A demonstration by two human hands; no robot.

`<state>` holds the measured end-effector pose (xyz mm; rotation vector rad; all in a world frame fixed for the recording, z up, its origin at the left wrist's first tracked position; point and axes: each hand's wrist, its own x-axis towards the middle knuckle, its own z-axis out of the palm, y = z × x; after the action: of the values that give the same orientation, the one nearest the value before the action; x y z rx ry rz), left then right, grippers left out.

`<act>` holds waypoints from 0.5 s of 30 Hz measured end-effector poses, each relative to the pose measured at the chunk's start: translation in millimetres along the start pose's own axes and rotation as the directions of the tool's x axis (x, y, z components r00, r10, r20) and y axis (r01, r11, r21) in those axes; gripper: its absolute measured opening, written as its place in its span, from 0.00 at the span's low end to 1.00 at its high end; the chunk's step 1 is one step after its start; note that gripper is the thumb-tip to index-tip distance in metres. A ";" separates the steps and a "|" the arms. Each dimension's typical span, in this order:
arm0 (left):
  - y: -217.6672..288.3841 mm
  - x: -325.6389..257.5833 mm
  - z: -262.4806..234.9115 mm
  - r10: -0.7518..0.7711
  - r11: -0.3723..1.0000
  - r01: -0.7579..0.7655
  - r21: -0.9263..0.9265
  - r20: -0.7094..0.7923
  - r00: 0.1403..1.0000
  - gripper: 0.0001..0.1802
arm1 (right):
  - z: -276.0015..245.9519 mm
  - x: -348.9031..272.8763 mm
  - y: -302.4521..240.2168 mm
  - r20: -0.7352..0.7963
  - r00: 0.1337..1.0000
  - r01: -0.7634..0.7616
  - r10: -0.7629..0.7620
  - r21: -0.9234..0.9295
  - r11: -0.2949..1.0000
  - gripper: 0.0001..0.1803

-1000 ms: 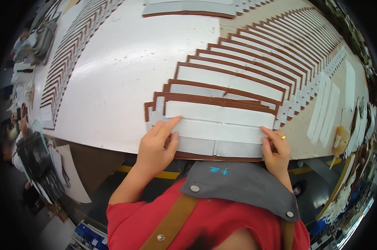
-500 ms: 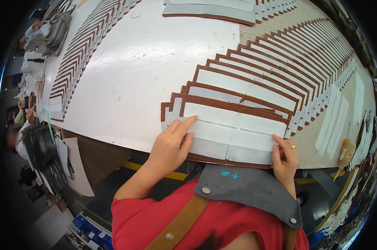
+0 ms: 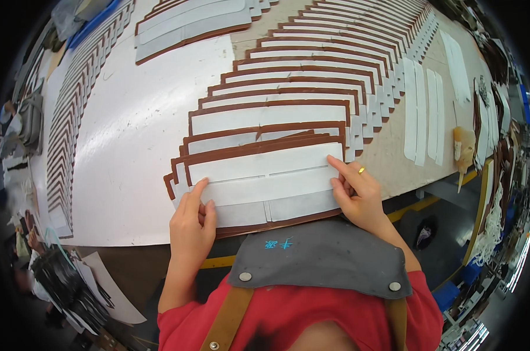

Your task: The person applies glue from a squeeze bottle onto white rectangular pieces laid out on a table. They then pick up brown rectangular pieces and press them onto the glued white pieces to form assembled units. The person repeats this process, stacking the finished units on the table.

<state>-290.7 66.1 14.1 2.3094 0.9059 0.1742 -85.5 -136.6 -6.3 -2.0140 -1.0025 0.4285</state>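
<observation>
In front of me lies a wide brown-edged panel (image 3: 186, 174) with pale pieces on its face. A white strip (image 3: 265, 161) runs along its upper part, with a narrow slit line below it. My left hand (image 3: 193, 221) touches the strip's lower left with an outstretched index finger, its thumb apart. Near the strip's right end, my right hand (image 3: 358, 190) presses with its index finger; the other fingers are curled and a gold ring shows. Neither hand grips anything. Under this panel, other brown-edged panels (image 3: 168, 186) stick out at the left.
A long overlapping row of similar panels (image 3: 311, 69) runs to the far right. Another row (image 3: 71, 140) lies along the left, and a stack (image 3: 194, 32) stands at the back. Loose white strips (image 3: 416, 111) and a yellowish brush-like tool (image 3: 462, 146) lie at the right.
The view has turned, so the table appears shifted left. My right index finger has gone from the panel's right edge up onto the white strip; my left finger sits lower at its left end.
</observation>
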 end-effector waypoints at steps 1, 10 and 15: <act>-1.1 -0.5 0.4 0.006 1.000 -0.006 0.003 -0.005 1.000 0.21 | 0.1 0.2 0.2 -0.003 1.000 0.001 -0.001 0.006 1.000 0.23; 1.1 -0.1 0.1 0.063 0.990 -0.059 0.126 -0.022 0.998 0.20 | -1.4 0.4 -2.5 0.026 0.999 0.027 -0.024 -0.116 0.993 0.21; -0.5 -0.5 -0.9 0.071 0.978 -0.062 0.197 -0.038 0.997 0.18 | -15.2 4.4 0.0 0.127 0.992 0.061 -0.013 -0.377 0.924 0.20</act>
<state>-291.7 66.4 14.5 2.5289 0.9037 0.1720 -73.6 -141.1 3.1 -2.3304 -1.2774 0.3601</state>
